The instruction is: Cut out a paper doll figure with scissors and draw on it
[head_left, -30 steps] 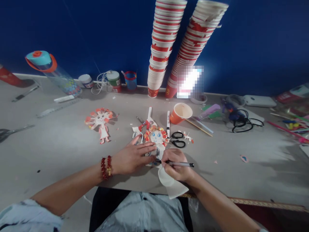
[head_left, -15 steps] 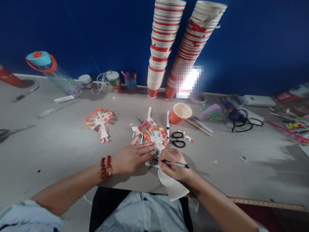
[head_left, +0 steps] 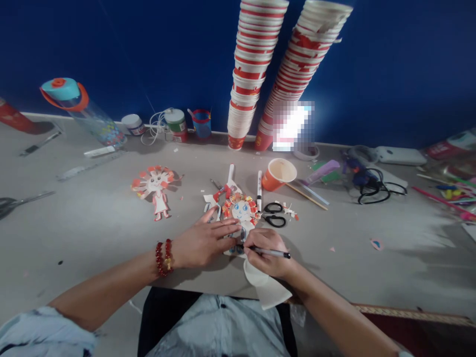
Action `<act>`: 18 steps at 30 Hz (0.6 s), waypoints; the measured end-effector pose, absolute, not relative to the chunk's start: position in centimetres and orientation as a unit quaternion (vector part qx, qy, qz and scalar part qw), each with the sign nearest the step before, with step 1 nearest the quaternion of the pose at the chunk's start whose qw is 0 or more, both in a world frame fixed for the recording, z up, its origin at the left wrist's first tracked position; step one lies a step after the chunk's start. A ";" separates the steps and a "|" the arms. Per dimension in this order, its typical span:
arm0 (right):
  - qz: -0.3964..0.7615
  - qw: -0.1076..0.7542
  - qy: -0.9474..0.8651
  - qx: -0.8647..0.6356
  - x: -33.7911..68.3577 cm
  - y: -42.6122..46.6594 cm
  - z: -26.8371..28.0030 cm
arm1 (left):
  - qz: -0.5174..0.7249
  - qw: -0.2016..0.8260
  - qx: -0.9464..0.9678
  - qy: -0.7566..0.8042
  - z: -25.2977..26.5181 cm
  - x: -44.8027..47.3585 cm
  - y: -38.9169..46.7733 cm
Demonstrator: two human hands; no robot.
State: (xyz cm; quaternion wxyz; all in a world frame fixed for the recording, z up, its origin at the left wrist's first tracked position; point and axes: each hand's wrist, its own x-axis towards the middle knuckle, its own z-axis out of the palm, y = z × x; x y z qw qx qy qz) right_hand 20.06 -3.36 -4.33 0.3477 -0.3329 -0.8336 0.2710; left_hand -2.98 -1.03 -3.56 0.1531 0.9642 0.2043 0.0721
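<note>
My right hand [head_left: 268, 252] is closed around a pen [head_left: 273, 253], its tip down on the lower part of a paper doll [head_left: 241, 212]. The doll has a drawn face with blue eyes and curled red and orange hair. Spread flat across the doll's left side, my left hand [head_left: 208, 240] presses on it with fingers apart. Under my right wrist, a piece of white paper [head_left: 269, 290] hangs over the table's front edge. Black-handled scissors [head_left: 274, 214] lie just right of the doll, and a white marker [head_left: 259, 191] is above them.
A second paper doll [head_left: 158, 191] lies to the left. Behind the marker stands an orange paper cup [head_left: 277, 176]. Two tall stacks of paper cups [head_left: 245, 74] rise against the blue wall, with a water bottle [head_left: 85, 114] at back left. Black cable [head_left: 375, 188] lies at right.
Both hands stay in nearly the same place on the doll. The pen has shifted very slightly; the whole view has moved a little.
</note>
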 end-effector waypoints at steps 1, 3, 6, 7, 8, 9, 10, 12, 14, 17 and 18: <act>0.272 0.348 -0.833 -0.334 20.1 -3.4 -4.3 | 0.071 0.152 0.964 0.205 -3.6 -3.0 -1.0; 0.271 0.348 -0.832 -0.336 20.1 -3.4 -4.3 | 0.071 0.150 0.965 0.204 -3.5 -3.0 -1.0; 0.269 0.350 -0.832 -0.336 20.1 -3.4 -4.3 | 0.075 0.149 0.965 0.202 -3.5 -3.0 -1.0; 0.269 0.350 -0.832 -0.336 20.1 -3.4 -4.3 | 0.076 0.149 0.965 0.202 -3.5 -3.0 -1.0; 0.270 0.350 -0.832 -0.335 20.1 -3.4 -4.3 | 0.075 0.148 0.965 0.202 -3.5 -2.9 -1.0; 0.272 0.349 -0.832 -0.333 20.1 -3.4 -4.3 | 0.073 0.147 0.965 0.203 -3.4 -2.9 -1.0; 0.274 0.349 -0.833 -0.332 20.1 -3.4 -4.3 | 0.070 0.145 0.966 0.203 -3.4 -2.9 -1.0; 0.278 0.346 -0.833 -0.329 20.2 -3.4 -4.3 | 0.065 0.141 0.967 0.203 -3.4 -2.9 -1.1; 0.281 0.344 -0.834 -0.327 20.2 -3.4 -4.3 | 0.064 0.138 0.967 0.203 -3.5 -2.9 -1.1; 0.283 0.343 -0.835 -0.325 20.2 -3.4 -4.2 | 0.069 0.135 0.968 0.201 -3.7 -3.0 -1.1; 0.285 0.343 -0.835 -0.324 20.2 -3.4 -4.2 | 0.069 0.134 0.968 0.200 -3.8 -3.0 -1.1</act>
